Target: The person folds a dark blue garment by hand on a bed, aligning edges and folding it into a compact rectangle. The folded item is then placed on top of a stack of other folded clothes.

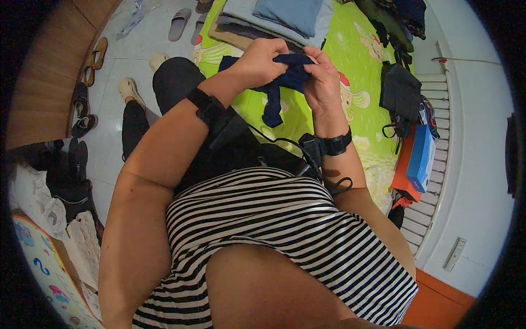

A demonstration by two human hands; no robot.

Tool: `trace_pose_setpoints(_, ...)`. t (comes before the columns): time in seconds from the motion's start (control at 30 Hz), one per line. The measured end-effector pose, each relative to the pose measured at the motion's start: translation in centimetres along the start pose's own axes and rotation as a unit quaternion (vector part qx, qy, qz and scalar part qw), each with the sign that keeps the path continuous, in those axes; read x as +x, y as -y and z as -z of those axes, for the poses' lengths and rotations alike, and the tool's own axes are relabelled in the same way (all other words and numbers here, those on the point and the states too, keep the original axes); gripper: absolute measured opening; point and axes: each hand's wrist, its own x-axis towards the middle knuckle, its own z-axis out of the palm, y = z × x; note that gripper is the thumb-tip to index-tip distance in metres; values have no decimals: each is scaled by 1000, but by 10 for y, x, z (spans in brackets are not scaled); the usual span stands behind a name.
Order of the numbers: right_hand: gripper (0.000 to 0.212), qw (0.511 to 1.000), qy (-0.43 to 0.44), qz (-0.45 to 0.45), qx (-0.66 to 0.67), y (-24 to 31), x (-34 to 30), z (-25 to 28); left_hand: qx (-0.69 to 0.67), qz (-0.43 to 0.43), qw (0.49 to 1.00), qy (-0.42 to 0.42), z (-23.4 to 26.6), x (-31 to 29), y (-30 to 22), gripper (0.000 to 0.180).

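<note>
A dark navy piece of cloth (294, 78), probably a garment, hangs between my two hands above a green patterned mat. My left hand (262, 61) pinches its upper left edge. On the other side my right hand (323, 77) grips the upper right edge between thumb and fingers. The cloth's lower parts droop toward the mat, one narrow piece hanging below my left hand. Its full shape is bunched up and cannot be made out. Just beyond my hands lies a stack of folded clothes (241, 27), with a blue-grey folded piece (289, 15) on top.
The green mat (290, 118) spreads under the cloth. Dark clothes (392, 22) lie at its far right, with a black bag (400, 93) and a blue box (421, 159) by the white radiator (434, 109). Slippers (179, 24) and shoes (84, 126) stand on the tiled floor at left.
</note>
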Motion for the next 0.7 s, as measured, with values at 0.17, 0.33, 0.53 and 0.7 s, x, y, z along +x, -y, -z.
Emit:
trace_pose_setpoints(0.17, 32, 997, 64, -20, 24, 0, -4, -4, 236, -19, 962, -135, 1, 0, 5, 20)
trace_pose_setpoints(0.33, 34, 989, 73, -16, -129, -1, -3, -3, -64, 55, 982, -167, 0, 3, -1, 17)
trace_pose_setpoints(0.53, 34, 980, -34, 2, -197, -9, 14, 7, -352, 98, 924, -114, -8, 3, -5, 22)
trace_pose_setpoints(0.7, 27, 885, -77, 100, -448, -20, 18, 17, -338, 34, 940, 31, -9, -1, -8, 24)
